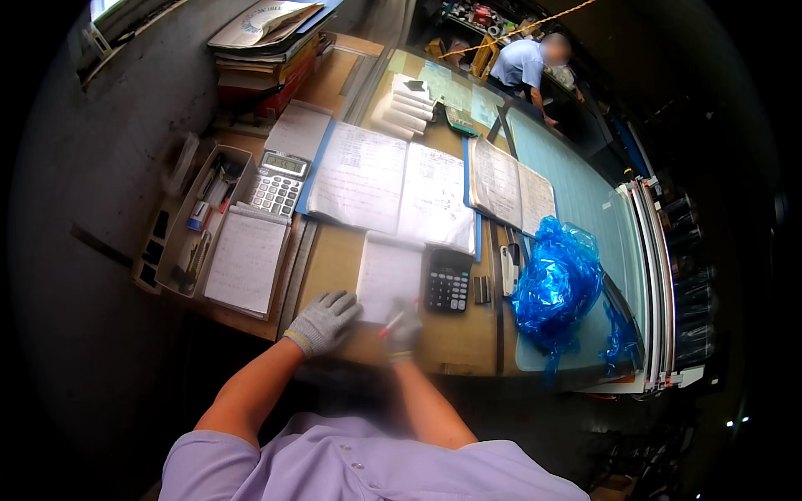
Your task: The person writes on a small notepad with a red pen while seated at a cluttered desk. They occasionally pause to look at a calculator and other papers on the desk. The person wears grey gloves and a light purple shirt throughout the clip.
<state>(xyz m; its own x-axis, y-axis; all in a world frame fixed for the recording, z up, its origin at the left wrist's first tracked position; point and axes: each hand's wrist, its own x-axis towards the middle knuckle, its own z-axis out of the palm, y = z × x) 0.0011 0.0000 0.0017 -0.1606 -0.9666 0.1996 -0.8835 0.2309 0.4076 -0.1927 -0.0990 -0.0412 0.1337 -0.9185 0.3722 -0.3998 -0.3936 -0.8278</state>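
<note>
My left hand [324, 323], in a grey knit glove, lies flat with its fingers stretched out by the lower left edge of a white notepad [389, 271]. My right hand [406, 332], gloved the same way, is closed around a white pen with a red end [391, 324] over the pad's lower right corner. Motion blurs that hand, and its fingertips are hard to make out. Right of the pad lies a black calculator [449, 280]. An open ledger with handwritten pages [359, 179] spreads out beyond the pad.
A crumpled blue plastic bag [558, 280] sits at right beside a stapler [509, 269]. An older open book [510, 184] lies farther back. At left are a silver calculator [278, 184], a stationery box [205, 221] and another notepad [244, 260]. A person [522, 67] bends over at the far right.
</note>
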